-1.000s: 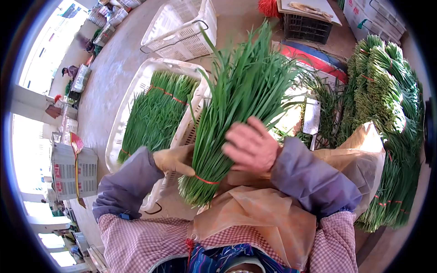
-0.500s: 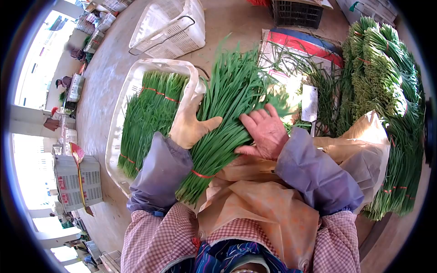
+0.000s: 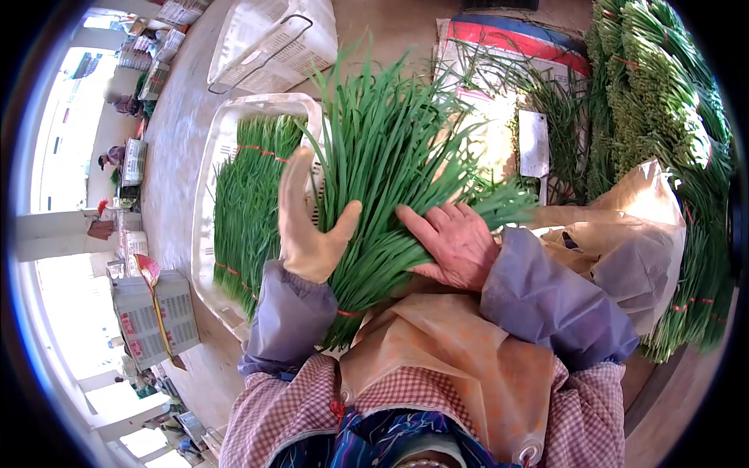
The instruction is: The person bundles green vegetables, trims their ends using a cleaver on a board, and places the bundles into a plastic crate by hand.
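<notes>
A loose-topped bundle of garlic chives (image 3: 390, 148) lies across my lap, tied low down with a red band (image 3: 351, 313). My left hand (image 3: 312, 226), in a tan glove, is open at the bundle's left side, thumb apart from the raised fingers. My right hand (image 3: 456, 243) is bare and closes over leaves at the bundle's right side; some of them fan out to the right beyond it. Just left of my gloved hand, a white plastic crate (image 3: 204, 234) holds tied chives (image 3: 253, 203) with red bands.
A cleaver-like blade (image 3: 534, 144) lies on the right beside loose leaves (image 3: 558, 117) and a printed sack (image 3: 507, 51). Tied bundles (image 3: 655, 101) are piled at far right. Another white crate (image 3: 273, 43) stands ahead. People and crates are far left.
My left hand has shifted left, its fingers now more upright. My right hand stays on the leaves, which spread further to the right. The camera view has shifted slightly.
</notes>
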`<state>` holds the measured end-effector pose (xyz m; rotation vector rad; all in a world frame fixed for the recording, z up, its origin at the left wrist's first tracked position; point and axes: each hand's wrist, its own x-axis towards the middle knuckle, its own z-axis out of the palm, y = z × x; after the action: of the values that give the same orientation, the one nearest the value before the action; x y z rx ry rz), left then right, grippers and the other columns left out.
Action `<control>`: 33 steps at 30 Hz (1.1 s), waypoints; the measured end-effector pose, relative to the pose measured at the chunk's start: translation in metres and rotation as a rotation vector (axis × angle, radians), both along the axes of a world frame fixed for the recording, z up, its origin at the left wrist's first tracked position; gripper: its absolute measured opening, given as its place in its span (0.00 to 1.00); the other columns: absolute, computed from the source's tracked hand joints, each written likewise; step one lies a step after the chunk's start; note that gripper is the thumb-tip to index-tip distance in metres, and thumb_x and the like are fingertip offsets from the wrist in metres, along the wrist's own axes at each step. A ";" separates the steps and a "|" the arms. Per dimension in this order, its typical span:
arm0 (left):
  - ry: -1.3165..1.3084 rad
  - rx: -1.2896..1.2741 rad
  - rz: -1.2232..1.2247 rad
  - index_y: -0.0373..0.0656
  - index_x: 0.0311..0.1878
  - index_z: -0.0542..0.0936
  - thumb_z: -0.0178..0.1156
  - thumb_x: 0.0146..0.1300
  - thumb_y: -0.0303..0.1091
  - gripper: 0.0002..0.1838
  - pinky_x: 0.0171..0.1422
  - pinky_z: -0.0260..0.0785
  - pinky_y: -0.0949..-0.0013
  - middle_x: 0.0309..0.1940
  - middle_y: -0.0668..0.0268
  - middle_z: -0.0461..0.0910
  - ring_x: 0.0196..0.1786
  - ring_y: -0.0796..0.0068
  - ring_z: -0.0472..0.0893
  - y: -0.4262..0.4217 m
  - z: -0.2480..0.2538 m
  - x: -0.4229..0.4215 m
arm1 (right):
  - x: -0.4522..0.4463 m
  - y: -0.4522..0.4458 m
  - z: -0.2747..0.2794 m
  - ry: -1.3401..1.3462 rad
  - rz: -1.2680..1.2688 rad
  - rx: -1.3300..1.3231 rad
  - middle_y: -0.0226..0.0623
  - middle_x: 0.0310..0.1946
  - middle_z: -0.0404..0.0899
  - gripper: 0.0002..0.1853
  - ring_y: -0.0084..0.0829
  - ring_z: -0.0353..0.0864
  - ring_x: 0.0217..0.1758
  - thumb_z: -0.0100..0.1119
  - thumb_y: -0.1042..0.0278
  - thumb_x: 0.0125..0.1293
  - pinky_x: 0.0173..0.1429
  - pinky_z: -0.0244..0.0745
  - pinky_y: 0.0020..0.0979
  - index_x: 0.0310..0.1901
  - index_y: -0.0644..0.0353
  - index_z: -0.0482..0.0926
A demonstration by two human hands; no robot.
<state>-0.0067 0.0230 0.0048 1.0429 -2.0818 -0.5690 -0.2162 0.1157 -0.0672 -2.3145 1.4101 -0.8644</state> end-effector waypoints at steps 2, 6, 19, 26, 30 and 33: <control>-0.312 -0.547 -0.108 0.42 0.70 0.65 0.66 0.54 0.22 0.38 0.79 0.46 0.46 0.65 0.54 0.71 0.68 0.55 0.71 -0.003 0.014 0.003 | 0.003 -0.011 -0.002 0.007 -0.006 0.028 0.43 0.37 0.75 0.43 0.44 0.77 0.42 0.61 0.37 0.58 0.49 0.70 0.42 0.65 0.66 0.66; -0.460 -0.272 -0.528 0.49 0.37 0.85 0.61 0.53 0.22 0.11 0.79 0.42 0.38 0.31 0.71 0.84 0.53 0.65 0.82 0.002 0.024 -0.022 | 0.008 -0.024 0.003 0.059 0.027 0.099 0.45 0.39 0.76 0.47 0.46 0.76 0.44 0.55 0.30 0.58 0.53 0.69 0.43 0.63 0.69 0.67; -0.679 -0.114 -0.197 0.54 0.41 0.87 0.68 0.54 0.32 0.10 0.76 0.39 0.30 0.36 0.73 0.78 0.52 0.69 0.78 0.004 0.004 -0.014 | 0.012 -0.006 0.018 0.153 -0.116 0.057 0.38 0.39 0.72 0.37 0.40 0.71 0.47 0.65 0.35 0.52 0.56 0.65 0.41 0.49 0.64 0.80; -0.723 -0.116 -0.263 0.58 0.40 0.88 0.70 0.54 0.37 0.09 0.74 0.42 0.28 0.37 0.73 0.75 0.53 0.68 0.77 0.004 0.007 -0.015 | -0.009 -0.018 0.010 -0.296 -0.110 0.192 0.46 0.36 0.78 0.28 0.48 0.78 0.41 0.64 0.42 0.62 0.48 0.73 0.43 0.47 0.62 0.81; -0.762 -0.117 -0.280 0.58 0.40 0.88 0.70 0.54 0.38 0.09 0.74 0.42 0.28 0.37 0.72 0.74 0.53 0.67 0.77 0.006 0.010 -0.019 | -0.009 -0.043 0.008 -0.690 -0.297 0.169 0.51 0.33 0.81 0.10 0.52 0.82 0.36 0.61 0.69 0.65 0.41 0.78 0.42 0.45 0.62 0.80; -0.759 -0.131 -0.288 0.58 0.41 0.88 0.70 0.54 0.38 0.10 0.74 0.43 0.28 0.37 0.72 0.74 0.52 0.67 0.77 0.005 0.008 -0.019 | -0.003 -0.057 -0.005 -0.591 -0.236 0.187 0.50 0.32 0.82 0.10 0.51 0.83 0.37 0.63 0.71 0.61 0.41 0.78 0.43 0.44 0.62 0.80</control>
<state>-0.0262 0.0284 0.0127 0.9766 -2.9188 -0.1620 -0.2196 0.0583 -0.0725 -1.5850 1.4224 -1.2857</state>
